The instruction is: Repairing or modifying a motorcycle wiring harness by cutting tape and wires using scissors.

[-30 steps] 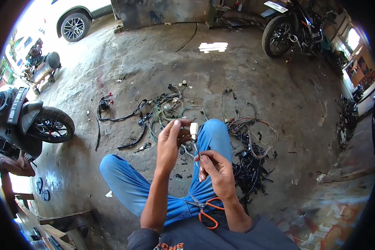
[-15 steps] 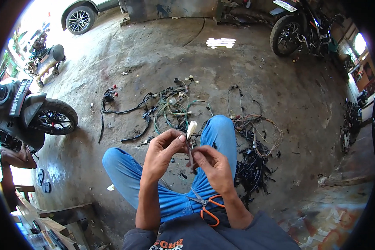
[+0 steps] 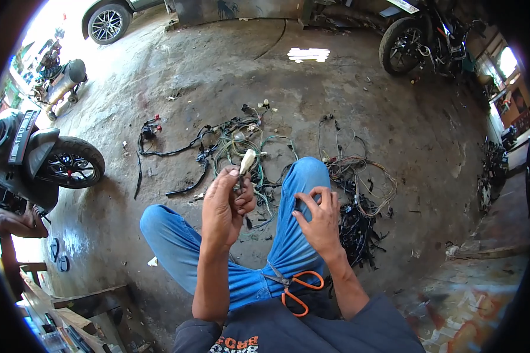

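Observation:
My left hand [image 3: 225,203] is closed around a white plastic wire connector [image 3: 248,160], with a short dark stub of wire hanging below the fingers. Over my raised right thigh is my right hand [image 3: 319,220], its fingers curved and apart with nothing seen in them. Scissors with orange handles [image 3: 294,291] lie across my lap, their blades partly parted. On the floor beyond my knees spreads a tangled wiring harness [image 3: 232,147] with green and black wires and several small connectors. To the right of my leg sits a heap of black tape scraps and wires [image 3: 362,235].
A motorcycle front wheel [image 3: 73,165] stands at the left, near a person's bare limb [image 3: 23,223] and a pair of sandals [image 3: 59,256]. Another motorcycle [image 3: 418,44] is at the far right, a car wheel [image 3: 107,25] at the far left. Wooden planks [image 3: 76,320] lie at lower left.
My right hand has let go of the dark wire below the connector and moved right, over my thigh. My left hand has shifted left with the connector, its fingers now curled in.

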`<control>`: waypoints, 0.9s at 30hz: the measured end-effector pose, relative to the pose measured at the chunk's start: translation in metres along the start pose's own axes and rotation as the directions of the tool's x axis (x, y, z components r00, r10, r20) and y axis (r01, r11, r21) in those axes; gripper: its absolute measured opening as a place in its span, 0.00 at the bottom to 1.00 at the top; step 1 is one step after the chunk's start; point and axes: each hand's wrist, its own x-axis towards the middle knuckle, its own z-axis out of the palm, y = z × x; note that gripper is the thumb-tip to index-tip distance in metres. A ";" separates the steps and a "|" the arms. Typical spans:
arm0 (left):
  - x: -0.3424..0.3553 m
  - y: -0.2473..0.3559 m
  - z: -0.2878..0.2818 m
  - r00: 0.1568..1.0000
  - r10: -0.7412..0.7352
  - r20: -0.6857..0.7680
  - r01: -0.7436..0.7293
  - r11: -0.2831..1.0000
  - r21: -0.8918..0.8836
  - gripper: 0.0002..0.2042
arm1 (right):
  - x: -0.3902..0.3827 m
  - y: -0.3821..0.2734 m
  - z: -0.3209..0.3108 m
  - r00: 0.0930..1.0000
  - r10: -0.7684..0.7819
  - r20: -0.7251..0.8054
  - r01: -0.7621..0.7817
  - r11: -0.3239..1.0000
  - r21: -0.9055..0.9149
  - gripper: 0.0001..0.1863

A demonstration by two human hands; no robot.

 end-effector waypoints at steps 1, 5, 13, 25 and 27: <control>0.001 -0.001 0.003 0.999 -0.043 0.015 0.044 0.998 -0.054 0.08 | -0.001 0.003 0.002 1.000 -0.003 0.000 0.003 1.000 0.000 0.19; 0.011 -0.003 0.008 0.990 -0.133 0.044 0.139 0.969 -0.202 0.08 | 0.004 0.004 -0.004 0.999 0.020 -0.044 -0.017 0.998 0.066 0.15; 0.028 0.016 0.015 0.987 -0.071 0.145 0.139 0.830 -0.540 0.06 | 0.007 0.039 -0.029 0.789 0.296 -0.539 -0.257 0.955 0.148 0.13; 0.039 0.046 -0.016 0.994 -0.016 0.112 0.105 0.488 -0.866 0.06 | 0.027 0.050 -0.035 0.648 0.459 -0.607 -0.224 0.877 0.424 0.10; 0.038 0.048 -0.023 0.991 -0.014 0.133 0.125 0.448 -0.886 0.07 | 0.030 0.030 -0.031 0.650 0.587 -0.482 -0.275 0.773 0.571 0.11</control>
